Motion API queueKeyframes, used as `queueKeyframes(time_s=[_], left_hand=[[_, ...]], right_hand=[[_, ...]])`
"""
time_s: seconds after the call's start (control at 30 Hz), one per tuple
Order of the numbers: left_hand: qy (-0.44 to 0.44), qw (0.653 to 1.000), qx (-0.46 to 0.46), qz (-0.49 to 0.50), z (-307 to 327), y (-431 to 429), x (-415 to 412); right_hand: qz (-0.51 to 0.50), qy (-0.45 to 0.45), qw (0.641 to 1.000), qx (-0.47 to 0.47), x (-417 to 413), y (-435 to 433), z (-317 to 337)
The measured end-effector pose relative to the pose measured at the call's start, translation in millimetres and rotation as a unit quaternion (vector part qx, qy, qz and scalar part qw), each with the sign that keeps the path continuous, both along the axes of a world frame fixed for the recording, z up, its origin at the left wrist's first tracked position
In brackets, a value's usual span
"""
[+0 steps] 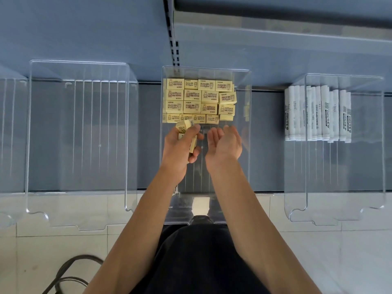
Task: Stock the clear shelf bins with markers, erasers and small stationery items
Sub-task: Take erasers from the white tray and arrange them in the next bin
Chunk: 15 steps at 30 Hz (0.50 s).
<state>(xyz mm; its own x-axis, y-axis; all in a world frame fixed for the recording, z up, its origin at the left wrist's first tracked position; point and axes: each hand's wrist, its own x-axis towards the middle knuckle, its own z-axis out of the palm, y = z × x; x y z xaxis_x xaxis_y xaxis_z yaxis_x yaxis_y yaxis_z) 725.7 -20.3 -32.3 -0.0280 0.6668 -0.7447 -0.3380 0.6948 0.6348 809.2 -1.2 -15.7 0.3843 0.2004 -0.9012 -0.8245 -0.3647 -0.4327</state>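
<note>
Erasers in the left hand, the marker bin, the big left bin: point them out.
Held erasers [185, 125], head view, topmost eraser's face.
Marker bin [335, 168], head view, bare floor near its front.
Left bin [78, 134], head view, bare floor.

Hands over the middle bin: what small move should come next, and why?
Probably the left hand, gripping several erasers, should set one just before the eraser rows: the right hand is open and the near half of the middle bin holds nothing.
</note>
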Motion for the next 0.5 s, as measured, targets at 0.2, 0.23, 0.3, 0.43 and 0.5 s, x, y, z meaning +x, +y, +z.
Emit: queueKeyframes(time_s=[0.2, 0.23, 0.3, 0.43, 0.5], left_hand=[[0.019, 1.000, 0.007, -0.003, 0.3, -0.2, 1.1], [0.020, 1.000, 0.010, -0.003, 0.3, -0.5, 0.8], [0.024, 1.000, 0.017, -0.005, -0.2, -1.4, -0.2], [0.018, 0.999, 0.026, -0.002, -1.4, -1.3, -1.2], [0.018, 0.999, 0.028, 0.001, -1.3, -1.0, -0.3]], right_hand=[[0.202, -0.197, 0.959, 0.035, -5.4, -24.7, -16.9], [0.250, -0.245, 0.936, 0.043, -5.5, -26.7, -20.2], [0.352, -0.344, 0.869, 0.055, -3.0, -27.9, -23.8], [0.503, -0.413, 0.757, 0.061, 3.0, -25.1, -18.7], [0.562, -0.411, 0.716, 0.048, 6.1, -22.9, -10.6]])
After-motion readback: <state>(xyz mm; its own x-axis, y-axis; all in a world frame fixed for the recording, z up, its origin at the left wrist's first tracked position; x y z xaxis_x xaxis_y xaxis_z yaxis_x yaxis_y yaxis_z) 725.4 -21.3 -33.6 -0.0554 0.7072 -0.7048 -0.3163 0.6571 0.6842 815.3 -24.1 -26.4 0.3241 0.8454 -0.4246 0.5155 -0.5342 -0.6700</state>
